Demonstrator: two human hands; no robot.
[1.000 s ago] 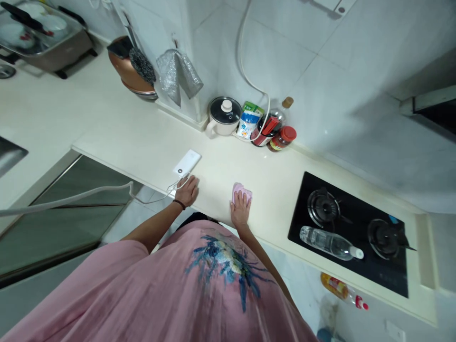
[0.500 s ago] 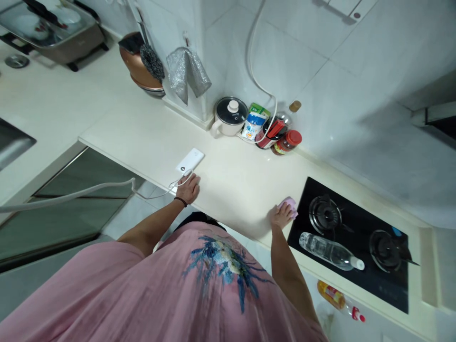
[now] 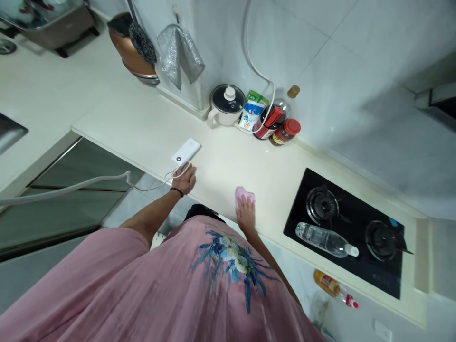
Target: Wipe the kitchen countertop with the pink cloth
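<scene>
My right hand [image 3: 245, 216] presses a pink cloth [image 3: 242, 194] onto the cream countertop [image 3: 217, 166], fingers laid over it. Part of the cloth sticks out past the fingertips. At the counter's front edge my left hand [image 3: 184, 180], with a dark bead bracelet at the wrist, rests with its fingers curled in; whatever may be under them is hidden. Just beyond it lies a flat white device [image 3: 187, 151] that looks like a power bank. A thin white cable [image 3: 153, 189] loops across the fingers of this hand and trails left.
Right of the cloth is a black gas hob [image 3: 302, 209] with a clear bottle [image 3: 322, 240] lying on it. Along the wall stand a small lidded pot [image 3: 228, 107], a seasoning bag [image 3: 251, 114] and a red-lidded jar [image 3: 285, 133]. A silver cloth [image 3: 180, 54] hangs above.
My right hand has slid left with the pink cloth, from beside the hob to the middle of the counter. My left hand stays by the white device. The view has shifted slightly.
</scene>
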